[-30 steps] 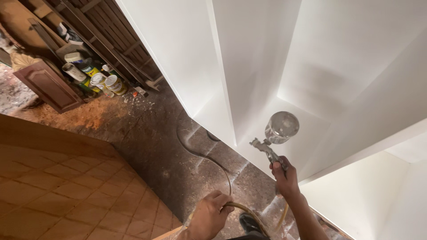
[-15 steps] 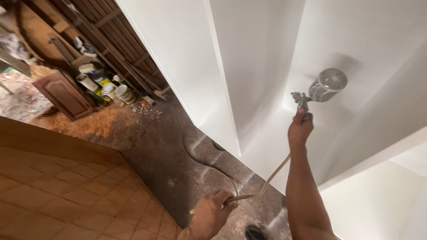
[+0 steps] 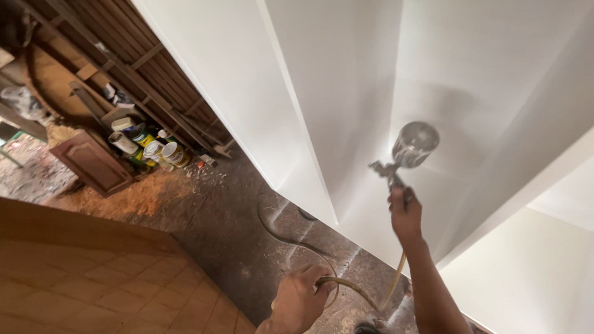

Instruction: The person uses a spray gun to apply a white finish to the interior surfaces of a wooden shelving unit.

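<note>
My right hand (image 3: pixel 405 213) grips the handle of a metal spray gun (image 3: pixel 402 154) with a round cup on top, held up inside a white cabinet (image 3: pixel 346 80). The gun points at the cabinet's back panel. A yellowish air hose (image 3: pixel 377 291) runs down from the gun and loops to my left hand (image 3: pixel 300 300), which is closed around it low in the view, above the floor.
A dark stained floor (image 3: pixel 229 229) with sawdust lies below. Several paint cans (image 3: pixel 148 148) and a brown cabinet door (image 3: pixel 93 164) stand at left by wooden racks (image 3: pixel 124 55). A brown patterned panel (image 3: pixel 86 272) fills the lower left. More hose (image 3: pixel 281 232) lies on the floor.
My right hand rose with the spray gun from low in the cabinet to higher up, then dropped a little. My left hand kept hold of the hose.
</note>
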